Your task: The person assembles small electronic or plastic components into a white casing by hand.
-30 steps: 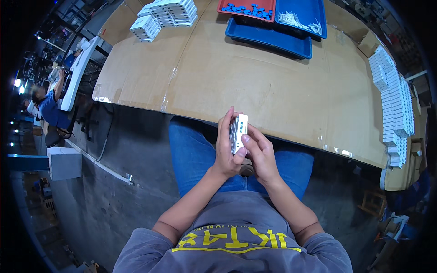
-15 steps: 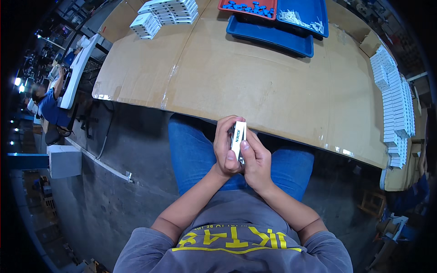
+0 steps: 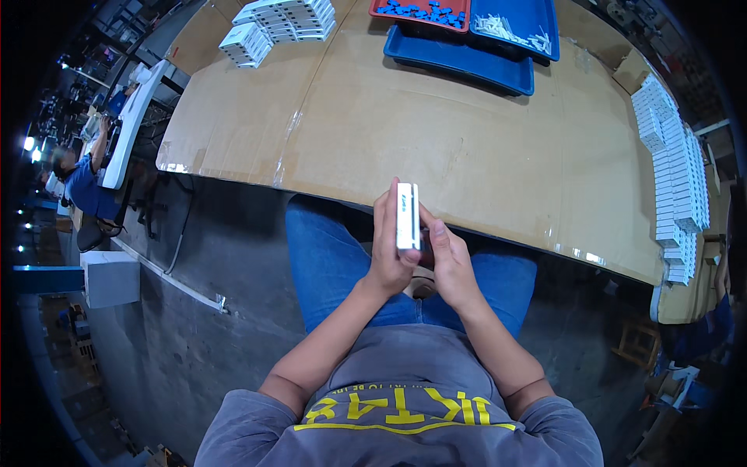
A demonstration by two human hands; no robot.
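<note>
A slim white block-shaped piece (image 3: 407, 216) with a dark stripe down its right side and small dark print stands on edge between my hands, over my lap at the table's near edge. My left hand (image 3: 385, 261) is closed along its left side, thumb at its lower end. My right hand (image 3: 453, 268) is closed at the lower right, its thumb raised beside the piece and its fingers partly hidden behind it. What the hidden faces look like, I cannot tell.
The cardboard-covered table (image 3: 373, 140) spreads ahead. White stacked pieces (image 3: 284, 22) stand far left, more stacks (image 3: 675, 183) along the right edge. At the back are a red tray (image 3: 420, 22) of blue parts, a blue tray (image 3: 554, 35) of white sticks and another blue tray (image 3: 459, 64).
The white piece has been turned and raised slightly away from me, so a different face shows. My right hand has shifted a little to the right and its thumb has come off the front.
</note>
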